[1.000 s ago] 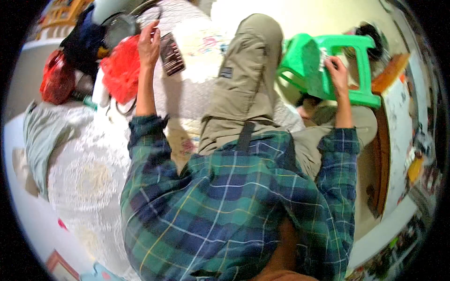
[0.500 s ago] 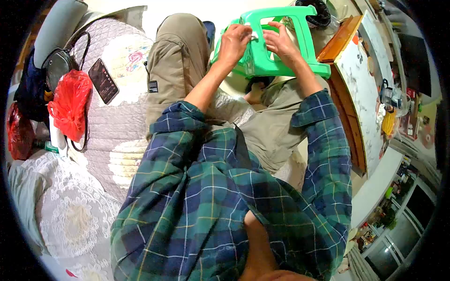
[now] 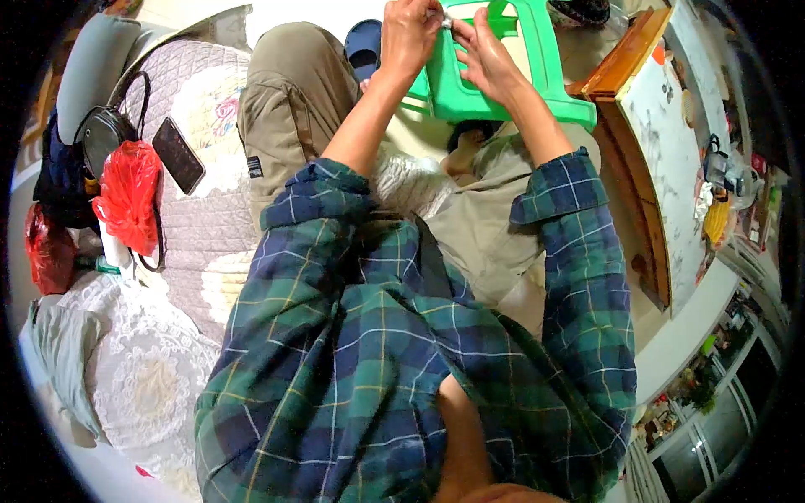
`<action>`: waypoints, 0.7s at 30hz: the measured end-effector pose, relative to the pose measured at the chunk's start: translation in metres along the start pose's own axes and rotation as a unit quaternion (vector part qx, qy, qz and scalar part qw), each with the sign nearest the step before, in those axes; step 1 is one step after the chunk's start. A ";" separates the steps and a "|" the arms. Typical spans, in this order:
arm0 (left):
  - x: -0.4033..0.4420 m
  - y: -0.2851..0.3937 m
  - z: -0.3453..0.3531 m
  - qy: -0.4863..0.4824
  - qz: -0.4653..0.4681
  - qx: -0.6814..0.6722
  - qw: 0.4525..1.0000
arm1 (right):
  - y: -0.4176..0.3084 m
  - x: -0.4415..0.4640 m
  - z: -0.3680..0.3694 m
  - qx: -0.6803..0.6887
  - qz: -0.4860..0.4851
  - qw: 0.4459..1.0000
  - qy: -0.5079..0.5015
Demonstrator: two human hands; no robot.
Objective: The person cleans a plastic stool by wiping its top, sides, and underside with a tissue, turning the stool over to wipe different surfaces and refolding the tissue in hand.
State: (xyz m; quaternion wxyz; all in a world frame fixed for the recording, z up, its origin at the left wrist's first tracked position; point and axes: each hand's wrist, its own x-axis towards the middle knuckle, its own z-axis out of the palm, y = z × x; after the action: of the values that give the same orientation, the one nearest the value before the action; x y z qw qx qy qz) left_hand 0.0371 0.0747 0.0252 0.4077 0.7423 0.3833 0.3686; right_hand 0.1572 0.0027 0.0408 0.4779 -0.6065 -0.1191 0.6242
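Observation:
A green plastic stool [image 3: 549,71] stands between my knees at the top of the head view, its cut-out openings facing me. My left hand [image 3: 407,38] is at its left edge, with thumb and fingers pinched together. By those fingertips shows a small whitish bit [image 3: 446,22], too small to name. My right hand [image 3: 489,63] is open over the stool's frame, thumb raised and fingers stretched toward the left hand's fingertips. Whether its fingertips touch the whitish bit, I cannot tell.
To the left, a phone [image 3: 179,156], a red plastic bag [image 3: 131,197] and a black bag [image 3: 104,134] lie on a quilted cover [image 3: 189,243]. A blue slipper [image 3: 363,49] is beyond my knee. A marble-topped wooden table [image 3: 658,159] stands at right.
Both hands and the stool sit higher in view, partly because the camera has shifted. My hands stay close together. The phone's screen has gone dark, and more of the blue slipper shows.

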 end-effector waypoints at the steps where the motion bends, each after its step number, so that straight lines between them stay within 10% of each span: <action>1: 0.004 -0.016 0.008 0.039 0.055 0.066 0.996 | 0.001 0.001 -0.001 0.003 0.003 1.000 0.000; 16: 0.003 -0.007 0.004 -0.036 0.161 0.098 0.981 | 0.021 0.031 -0.007 0.086 -0.101 0.974 -0.185; 21: 0.035 -0.019 0.015 0.011 0.099 0.169 0.981 | 0.016 0.016 -0.002 0.063 -0.079 0.991 -0.082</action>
State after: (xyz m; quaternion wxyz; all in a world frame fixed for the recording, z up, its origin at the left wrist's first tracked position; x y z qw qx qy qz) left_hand 0.0601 0.1070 0.0107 0.2337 0.8305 0.3695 0.3451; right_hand 0.1549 0.0061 0.0185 0.5514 -0.5105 -0.1657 0.6387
